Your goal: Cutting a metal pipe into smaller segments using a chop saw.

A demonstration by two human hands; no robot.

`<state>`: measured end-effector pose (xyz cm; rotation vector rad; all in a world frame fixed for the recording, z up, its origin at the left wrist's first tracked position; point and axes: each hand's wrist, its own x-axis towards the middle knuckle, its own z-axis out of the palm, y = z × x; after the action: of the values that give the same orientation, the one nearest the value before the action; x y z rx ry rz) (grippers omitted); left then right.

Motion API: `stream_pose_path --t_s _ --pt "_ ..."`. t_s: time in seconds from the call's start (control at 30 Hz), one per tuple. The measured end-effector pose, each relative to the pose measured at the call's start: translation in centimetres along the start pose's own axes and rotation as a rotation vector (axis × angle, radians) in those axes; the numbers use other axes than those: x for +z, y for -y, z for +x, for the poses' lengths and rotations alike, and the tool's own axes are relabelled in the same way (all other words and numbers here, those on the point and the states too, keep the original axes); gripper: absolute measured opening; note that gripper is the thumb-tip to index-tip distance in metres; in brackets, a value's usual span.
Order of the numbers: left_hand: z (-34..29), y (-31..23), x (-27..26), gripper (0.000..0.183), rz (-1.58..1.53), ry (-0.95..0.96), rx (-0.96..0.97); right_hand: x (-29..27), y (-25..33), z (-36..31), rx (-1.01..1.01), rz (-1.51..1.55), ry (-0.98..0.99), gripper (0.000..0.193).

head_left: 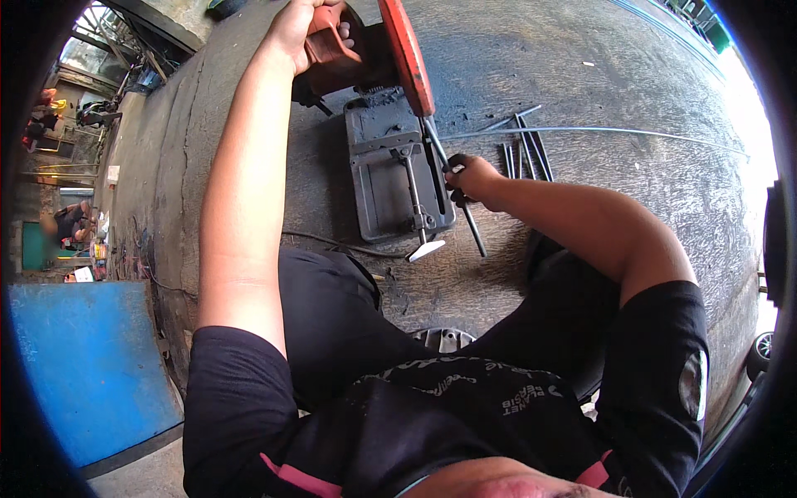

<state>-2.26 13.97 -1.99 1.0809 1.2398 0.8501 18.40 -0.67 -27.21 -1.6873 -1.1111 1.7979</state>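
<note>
My left hand is wrapped round the orange handle of a cut-off saw, at the top of the view. The saw's red blade guard slants down over its grey metal base. On the base lies a clamp screw with a pale crank handle. My right hand is closed round a dark metal rod along the base's right side. The rod's upper end reaches the lower tip of the guard, which hides any contact with the blade.
Several cut rods lie on the floor right of the saw, near a long thin bar. A cable runs left from the base. A blue panel stands at lower left; another person is beyond it. A wheel is at far right.
</note>
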Motion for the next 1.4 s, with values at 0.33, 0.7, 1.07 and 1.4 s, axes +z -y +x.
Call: stream_pose_path --t_s 0.33,0.7,1.07,1.4 --pt "0.0 0.1 0.1 0.020 0.027 0.018 -0.011 -0.3 0.2 -0.6 -0.062 -0.085 -0.046 0.026" --pt "0.2 0.2 0.2 0.019 -0.005 0.005 -0.007 -0.6 -1.1 0.9 -0.110 -0.210 -0.105 0.037" --pt "-0.2 0.0 0.3 0.021 0.027 -0.018 -0.005 -0.1 -0.5 0.7 -0.024 0.039 -0.007 0.024" --pt "0.2 0.2 0.1 0.022 -0.006 0.003 -0.018 -0.3 -0.4 0.6 -0.012 0.175 0.035 0.022"
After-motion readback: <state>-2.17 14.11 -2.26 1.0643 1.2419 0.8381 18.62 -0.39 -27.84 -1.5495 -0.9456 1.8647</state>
